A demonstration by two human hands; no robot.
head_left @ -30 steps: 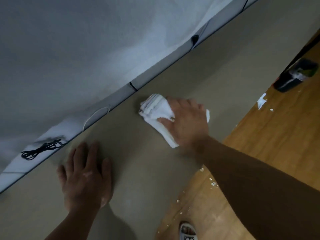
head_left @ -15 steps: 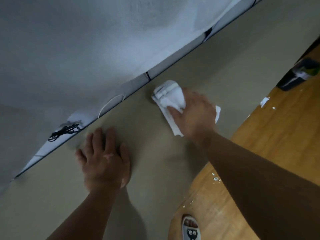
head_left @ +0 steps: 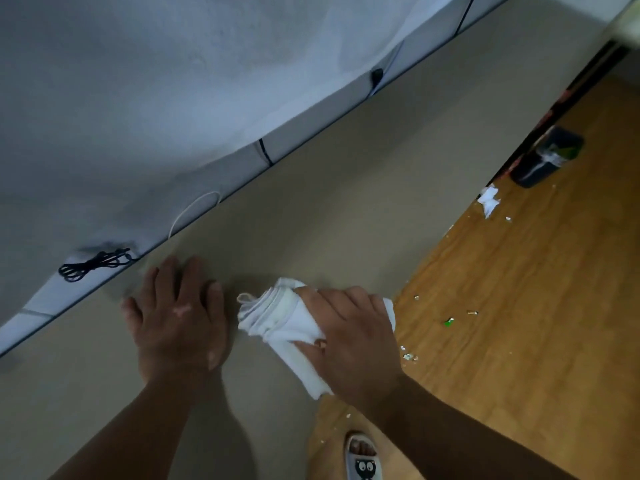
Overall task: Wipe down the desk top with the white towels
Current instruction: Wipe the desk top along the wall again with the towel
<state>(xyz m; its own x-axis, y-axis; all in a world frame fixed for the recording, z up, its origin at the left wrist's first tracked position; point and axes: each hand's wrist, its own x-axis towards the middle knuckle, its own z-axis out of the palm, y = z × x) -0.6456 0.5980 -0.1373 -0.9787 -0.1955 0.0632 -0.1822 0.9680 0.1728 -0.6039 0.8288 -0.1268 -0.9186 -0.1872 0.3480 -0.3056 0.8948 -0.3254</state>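
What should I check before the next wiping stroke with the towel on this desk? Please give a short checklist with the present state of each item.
1. Towel held down: ok, the right hand presses it onto the desk.
2. Path to the left: not ok, the left hand lies flat on the desk close beside the towel.
3. Path toward the far end: ok, nothing shows on that stretch.
4. Black cable: ok, it lies behind the desk's back edge, off the top.
5. Towel's underside clean: cannot tell, it is hidden.
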